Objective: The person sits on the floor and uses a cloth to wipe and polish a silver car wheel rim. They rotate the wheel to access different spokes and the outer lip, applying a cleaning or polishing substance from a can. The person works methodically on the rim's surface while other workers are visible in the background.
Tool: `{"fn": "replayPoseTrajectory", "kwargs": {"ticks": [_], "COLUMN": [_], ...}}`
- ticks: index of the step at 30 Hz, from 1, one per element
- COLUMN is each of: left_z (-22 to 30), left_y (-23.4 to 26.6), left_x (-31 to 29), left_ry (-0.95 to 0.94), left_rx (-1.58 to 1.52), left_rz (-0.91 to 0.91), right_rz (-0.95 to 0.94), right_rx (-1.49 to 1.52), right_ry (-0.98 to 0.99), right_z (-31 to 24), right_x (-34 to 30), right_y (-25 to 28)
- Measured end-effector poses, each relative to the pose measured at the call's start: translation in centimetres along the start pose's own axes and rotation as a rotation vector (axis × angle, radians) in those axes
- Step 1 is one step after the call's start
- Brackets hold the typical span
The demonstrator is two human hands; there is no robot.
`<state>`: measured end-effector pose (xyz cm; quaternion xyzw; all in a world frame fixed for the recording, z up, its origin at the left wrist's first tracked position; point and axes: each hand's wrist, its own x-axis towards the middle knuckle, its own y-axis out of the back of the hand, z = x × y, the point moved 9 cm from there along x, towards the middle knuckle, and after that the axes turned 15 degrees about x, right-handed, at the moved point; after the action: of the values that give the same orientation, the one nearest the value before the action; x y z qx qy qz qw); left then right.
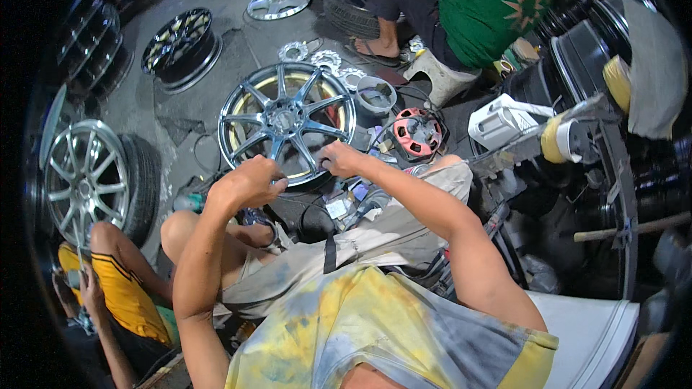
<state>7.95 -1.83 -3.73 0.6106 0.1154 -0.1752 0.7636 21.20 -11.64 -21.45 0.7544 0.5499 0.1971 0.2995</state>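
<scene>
while the wheel (283, 117) is showing its spoked face to the person, the left hand (252, 180) is lying over the lower left of its rim and the right hand (342, 161) over the lower right. the wheel is sitting just beyond them, straight ahead, its hub falling between the two and a little farther out. being round, it is offering no long axis; the spokes are spreading from the hub instead, and one is running down toward the right fingertips. neither hand is looking clearly nearer the hub; the left is sitting slightly closer to the body.

the fingers of both are curling, and the hands are standing apart from each other with a stretch of rim between. from here i'm not telling whether either is gripping the rim or pinching something small; the knuckles are hiding it. what is holding the wheel up isn't showing, either. a bucket (375, 95) is standing just beside it on the right, with a red round thing (417, 133) lying past that.
</scene>
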Motion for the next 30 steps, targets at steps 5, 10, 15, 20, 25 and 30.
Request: {"fn": "replayPoseTrajectory", "kwargs": {"ticks": [5, 10, 15, 20, 25, 30], "left_z": [0.0, 2.1, 2.4, 0.3, -0.2, 0.2], "left_y": [2.1, 5.2, 4.4, 1.8, -1.9, -3.2], "left_x": [0.9, 3.5, 5.5, 6.7, 8.0, 8.8], "left_ry": [0.023, 0.048, 0.080, 0.094, 0.093, 0.112], "left_rx": [-0.189, -0.241, -0.549, -0.713, -0.872, -0.867], "left_rz": [0.179, 0.489, 0.463, 0.491, 0.431, 0.543], "right_rz": [0.199, 0.256, 0.314, 0.207, 0.102, -0.030], "right_rx": [0.062, 0.431, 0.536, 0.556, 0.765, 1.169], "right_ry": [0.165, 0.199, 0.140, 0.081, -0.084, -0.123], "right_z": [-7.0, -12.8, -11.5, -8.9, -6.0, -5.3], "right_x": [-0.8, -2.5, -3.4, -3.6, -4.3, -4.8], "right_y": [10.2, 16.0, 16.0, 14.6, 10.8, 6.8]}}
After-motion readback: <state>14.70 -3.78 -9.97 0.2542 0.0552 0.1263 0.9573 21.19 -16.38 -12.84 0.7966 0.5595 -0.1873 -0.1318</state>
